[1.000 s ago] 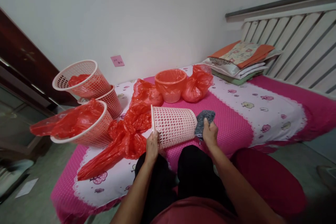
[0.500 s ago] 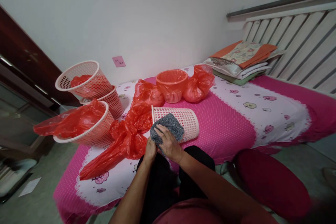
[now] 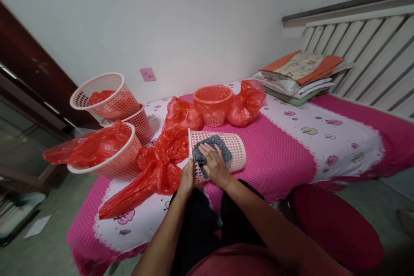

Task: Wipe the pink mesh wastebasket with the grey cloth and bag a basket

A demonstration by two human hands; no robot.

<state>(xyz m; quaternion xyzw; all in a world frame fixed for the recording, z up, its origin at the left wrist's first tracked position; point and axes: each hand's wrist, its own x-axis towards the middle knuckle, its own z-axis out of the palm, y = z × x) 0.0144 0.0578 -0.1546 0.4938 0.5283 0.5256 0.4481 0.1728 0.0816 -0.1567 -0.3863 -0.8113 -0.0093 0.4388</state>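
A pale pink perforated plastic wastebasket (image 3: 238, 152) lies on its side in front of me, its mouth facing left. My left hand (image 3: 186, 177) is closed on the near part of its rim. With my right hand (image 3: 216, 168) I press a dark grey cloth (image 3: 224, 145) against the upper side of the basket. The fingers lie over the cloth and cover part of it. Just left of the basket, crumpled red plastic bags (image 3: 163, 164) are spread over the bedcover.
Further left stand wastebaskets (image 3: 129, 148) with red bags inside. A red-lined basket (image 3: 213, 118) and a knotted red bag (image 3: 244, 110) sit by the wall. Folded bedding (image 3: 300, 73) lies at the back right on the pink bedcover (image 3: 278, 146). A dark red stool (image 3: 333, 224) is at right.
My right hand and the grey cloth have slid right, away from the basket's rim and along its side. My left hand has come up slightly, and its grip on the rim shows more clearly.
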